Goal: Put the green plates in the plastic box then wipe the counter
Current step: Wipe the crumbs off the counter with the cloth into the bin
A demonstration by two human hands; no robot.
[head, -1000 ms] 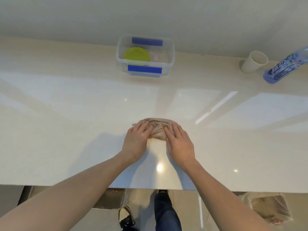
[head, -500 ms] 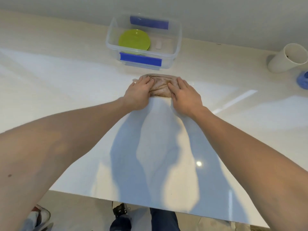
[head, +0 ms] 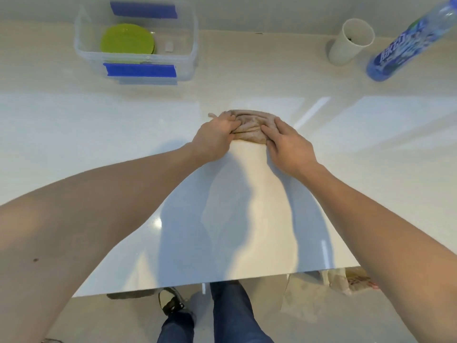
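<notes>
- Wiping stage under way: both hands press one bunched brown cloth (head: 249, 127) onto the glossy counter (head: 99, 134).
- Left hand (head: 214, 138): fingers bent over the cloth's left end, bearing down and gathering its folds.
- Right hand (head: 288, 144): fingers fairly straight, laid on the cloth's right end; whether the thumb hooks underneath cannot be told from this angle.
- Green plates (head: 127, 39): stacked inside the clear plastic box (head: 194, 45) with blue clips, at the back left of the counter; the count in the stack is unclear. First half of the task reads as done.
- Change over the last second: the cloth went from mid-counter up close to the box, and now sits back from it, nearer the middle. One forward stroke made, the return pull begun.
- Meaning: only a central lane appears covered; the left and right stretches likely remain to be wiped.
- White paper cup (head: 351, 42) and blue-labelled water bottle (head: 405, 45): back right, well apart from the cloth, possible obstacles for later strokes.
</notes>
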